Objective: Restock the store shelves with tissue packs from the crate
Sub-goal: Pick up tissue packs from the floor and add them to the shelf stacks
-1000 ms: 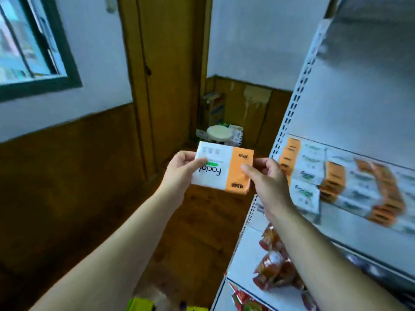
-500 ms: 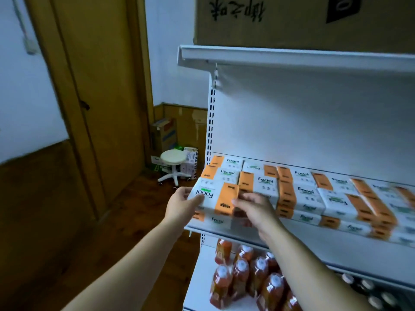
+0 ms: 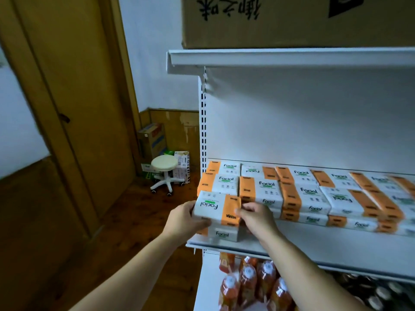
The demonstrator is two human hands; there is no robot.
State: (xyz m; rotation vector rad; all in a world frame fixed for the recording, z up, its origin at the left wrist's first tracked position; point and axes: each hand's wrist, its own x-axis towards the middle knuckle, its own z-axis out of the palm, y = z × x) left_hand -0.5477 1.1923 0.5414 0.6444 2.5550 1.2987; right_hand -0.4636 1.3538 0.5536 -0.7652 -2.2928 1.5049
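Your left hand (image 3: 186, 218) grips the white end of the tissue pack (image 3: 216, 208), and your right hand (image 3: 256, 217) pinches its orange end with the fingers curled over the edge. The pack is at the front left corner of the shelf (image 3: 292, 249), over another pack (image 3: 222, 234); you cannot tell whether the two touch. The stacked packs (image 3: 310, 194) crowd in directly behind it and to its right, filling the shelf in rows. Overhead, the upper shelf (image 3: 292, 58) carries a cardboard box (image 3: 292, 21). Below your wrists stand orange bottles (image 3: 247, 281). To the left, on the floor, are a white stool (image 3: 164, 163) and a wooden door (image 3: 74, 86).
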